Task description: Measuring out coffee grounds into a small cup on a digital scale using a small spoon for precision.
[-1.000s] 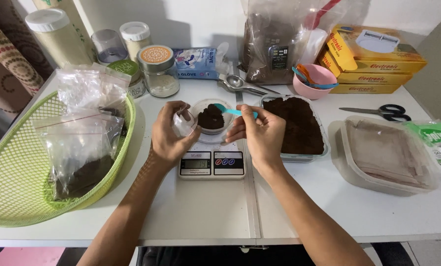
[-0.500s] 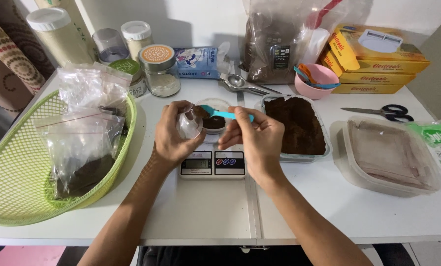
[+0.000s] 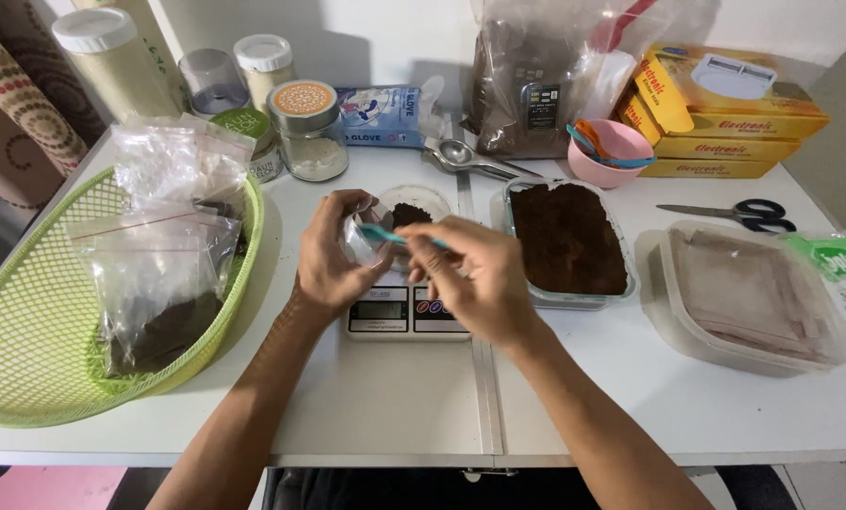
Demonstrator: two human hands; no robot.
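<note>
- Both our hands have lifted off the one scale (image 3: 407, 310).
- Left hand (image 3: 333, 257) pinches one small clear bag (image 3: 358, 244).
- Right hand (image 3: 475, 274) grips one teal spoon (image 3: 390, 235).
- Two filled bags (image 3: 158, 246) lie in one green basket (image 3: 26, 312).

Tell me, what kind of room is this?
Probably a home worktable for weighing and bagging brown powder. A digital scale sits under the hands, a tray of brown powder stands beside it, and a green basket holds filled plastic bags.
</note>
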